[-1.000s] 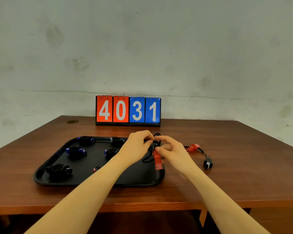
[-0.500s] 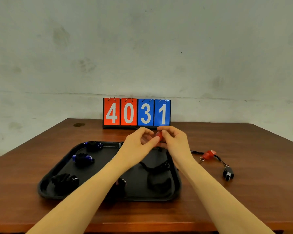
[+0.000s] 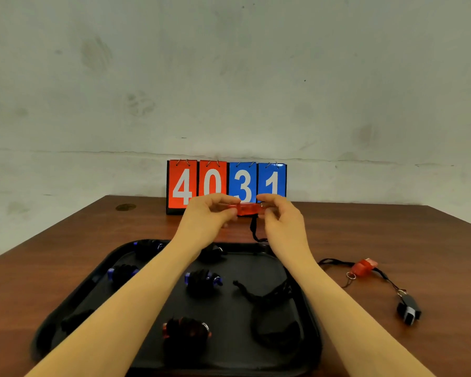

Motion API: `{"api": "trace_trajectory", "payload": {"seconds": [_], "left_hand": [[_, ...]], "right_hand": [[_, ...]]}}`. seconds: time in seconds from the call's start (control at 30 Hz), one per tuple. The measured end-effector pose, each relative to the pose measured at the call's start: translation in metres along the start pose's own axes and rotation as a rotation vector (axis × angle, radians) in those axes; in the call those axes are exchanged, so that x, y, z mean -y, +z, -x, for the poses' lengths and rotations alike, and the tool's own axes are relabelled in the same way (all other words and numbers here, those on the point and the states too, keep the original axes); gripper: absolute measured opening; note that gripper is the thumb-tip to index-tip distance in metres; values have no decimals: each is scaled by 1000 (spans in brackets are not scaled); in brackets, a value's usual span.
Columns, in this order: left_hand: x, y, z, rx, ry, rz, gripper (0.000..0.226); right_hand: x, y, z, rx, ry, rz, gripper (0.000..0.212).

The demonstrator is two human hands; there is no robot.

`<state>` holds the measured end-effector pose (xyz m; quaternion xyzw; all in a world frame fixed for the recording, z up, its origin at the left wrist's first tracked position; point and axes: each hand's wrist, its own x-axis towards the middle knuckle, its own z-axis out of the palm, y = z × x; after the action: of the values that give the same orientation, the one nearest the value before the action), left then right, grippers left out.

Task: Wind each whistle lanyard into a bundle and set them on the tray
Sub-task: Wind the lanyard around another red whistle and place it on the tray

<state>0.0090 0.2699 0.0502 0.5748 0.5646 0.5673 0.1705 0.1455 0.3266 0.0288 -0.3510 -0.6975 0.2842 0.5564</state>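
Red plastic whistle point(image 3: 245, 208) held level in the air between both hands, above the far edge of the tray, in front of the scoreboard. Left hand point(image 3: 205, 219) pinches its left end between thumb and fingertips; right hand point(image 3: 281, 219) pinches the right end the same way. Its black cord lanyard point(image 3: 267, 295) drops from the whistle between the hands and trails down onto the right part of the black plastic tray point(image 3: 74, 295), where it lies loose in an unwound loop.

Progress, as judged: winding of this one not yet begun or barely so. On the tray lie several finished bundles, black cord wrapped tight: three with blue showing point(image 3: 201, 280), one near the front with red showing point(image 3: 186, 331), and others partly hidden by the forearms, so the count is uncertain. Left to do: the one in hand, plus a second red whistle point(image 3: 363, 267) and a black whistle point(image 3: 408, 308) lying unwound on the brown wooden desk point(image 3: 419, 240) just right of the tray, cords tangled near each other. Well past halfway.

Writing: flip scoreboard point(image 3: 226, 183) at the back of the desk against the wall reads 4 0 on red cards, 3 1 on blue. No brand visible anywhere.
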Motion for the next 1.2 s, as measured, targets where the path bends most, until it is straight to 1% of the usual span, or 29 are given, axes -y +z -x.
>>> {"api": "trace_trajectory", "payload": {"seconds": [0.07, 0.2, 0.3, 0.4, 0.47, 0.5, 0.57, 0.63, 0.73, 0.8, 0.9, 1.03, 1.2], "left_hand": [[1, -1, -3, -1, 4, -20, 21], [5, -1, -5, 2, -20, -26, 16], [8, -1, -4, -15, -19, -59, 12], [9, -6, -2, -3, -5, -163, 9], [9, -11, 0, 22, 3, -186, 9], [8, -13, 0, 31, 5, -184, 9], [8, -15, 1, 39, -2, -165, 10], [8, -15, 2, 45, -15, -147, 10], [10, -15, 5, 35, -30, -119, 10], [12, -17, 6, 19, -39, -98, 9], [14, -19, 8, 10, -56, -76, 10], [14, -22, 10, -4, -61, -37, 10], [17, -26, 9, -67, -96, 50, 11]], "right_hand": [[-5, -3, -2, -27, -49, 52, 26], [-12, -8, -5, -64, -72, 89, 11], [-18, -11, -6, -51, -92, 141, 3], [-22, -11, -7, 0, -104, 207, 8], [-24, -11, -7, 60, -119, 237, 15], [-24, -11, -7, 98, -102, 225, 16], [-21, -11, -5, 184, -5, 130, 11], [-18, -10, -4, 238, 90, 9, 17], [-14, -11, -2, 259, 144, -165, 17], [-13, -13, -1, 259, 164, -227, 18], [-11, -16, -1, 262, 185, -269, 17], [-10, -21, 2, 284, 150, -276, 10], [-14, -22, 1, 266, 134, -189, 24]]}}
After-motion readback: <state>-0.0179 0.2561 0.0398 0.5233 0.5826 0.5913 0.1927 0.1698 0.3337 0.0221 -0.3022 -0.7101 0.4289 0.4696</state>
